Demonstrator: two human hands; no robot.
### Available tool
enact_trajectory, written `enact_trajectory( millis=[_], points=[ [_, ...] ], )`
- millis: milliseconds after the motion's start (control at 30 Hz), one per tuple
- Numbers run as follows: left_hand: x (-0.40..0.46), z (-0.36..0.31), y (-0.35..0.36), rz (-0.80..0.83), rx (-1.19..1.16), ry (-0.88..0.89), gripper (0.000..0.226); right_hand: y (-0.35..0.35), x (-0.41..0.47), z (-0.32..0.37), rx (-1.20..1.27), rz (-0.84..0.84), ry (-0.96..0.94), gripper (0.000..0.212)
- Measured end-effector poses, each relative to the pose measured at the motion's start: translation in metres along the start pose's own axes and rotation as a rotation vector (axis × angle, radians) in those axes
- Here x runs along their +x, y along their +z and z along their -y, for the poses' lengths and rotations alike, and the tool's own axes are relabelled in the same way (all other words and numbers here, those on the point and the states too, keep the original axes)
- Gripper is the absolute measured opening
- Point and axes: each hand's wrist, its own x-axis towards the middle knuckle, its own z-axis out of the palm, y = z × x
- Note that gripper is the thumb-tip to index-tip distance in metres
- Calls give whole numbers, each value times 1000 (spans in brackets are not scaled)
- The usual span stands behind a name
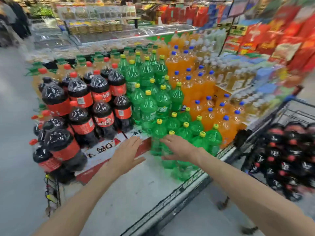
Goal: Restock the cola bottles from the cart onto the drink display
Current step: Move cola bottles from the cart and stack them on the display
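Dark cola bottles [80, 94] with red caps and red labels stand stacked in tiers on the left of the drink display [109, 154]. More cola bottles [289, 150] lie piled in the wire cart [289, 108] at the right edge. My left hand [127, 154] hovers flat and empty over the display's white and red front shelf. My right hand [179, 147] reaches with spread fingers against the front green bottles [160, 132]; it holds nothing. The view is motion-blurred.
Green soda bottles with yellow caps fill the display's middle, orange soda bottles [197, 82] with blue caps its right. A glass freezer chest [136, 34] stands behind. Red packages [281, 36] line shelves at the right. A person [15, 19] stands at far left.
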Motion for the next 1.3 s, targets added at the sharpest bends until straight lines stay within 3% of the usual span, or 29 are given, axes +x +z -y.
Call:
enact_trajectory(
  millis=[100,467,600,733,1067,1300],
  points=[
    [30,-71,14,23,-49,115,91,-10,-79,-40,-24,-38,130,92],
    [140,-333,59,81,-93,446,89,-14,-338,-195,-2,-112,509,97],
    [183,-434,103,114,-146,534,105,2,-430,-262,24,-93,602,96],
    [203,-516,145,181,-123,520,90,31,-496,-323,64,-29,673,95],
    [278,-582,257,442,-106,466,83,134,-527,-442,274,138,811,93],
    [360,-591,360,662,-71,465,80,210,-502,-504,614,241,1048,89]
  ],
)
